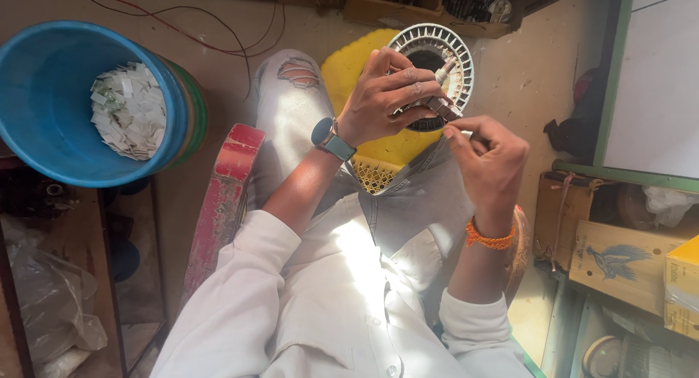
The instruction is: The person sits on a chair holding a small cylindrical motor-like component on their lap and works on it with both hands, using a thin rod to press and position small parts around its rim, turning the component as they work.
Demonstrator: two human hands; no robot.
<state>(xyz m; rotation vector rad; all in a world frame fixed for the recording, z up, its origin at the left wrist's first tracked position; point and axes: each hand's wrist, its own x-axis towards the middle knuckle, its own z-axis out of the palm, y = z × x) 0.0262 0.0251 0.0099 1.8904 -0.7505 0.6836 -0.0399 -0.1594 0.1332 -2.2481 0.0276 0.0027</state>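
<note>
Well off to the left of the fingers I see a blue tub (44, 130) holding white paper scraps (129, 110). Red wires (211, 30) trail across the floor above it. To the right I see cardboard boxes (619, 261) and a yellow carton (683, 285).

The left hand (382, 94) covers much of a white slotted ring (437, 54), and the small brown piece (442, 106) pinched between both hands is too small to identify. A blue bucket (51, 108) and yellow box (683, 287) run past the frame edges.
</note>
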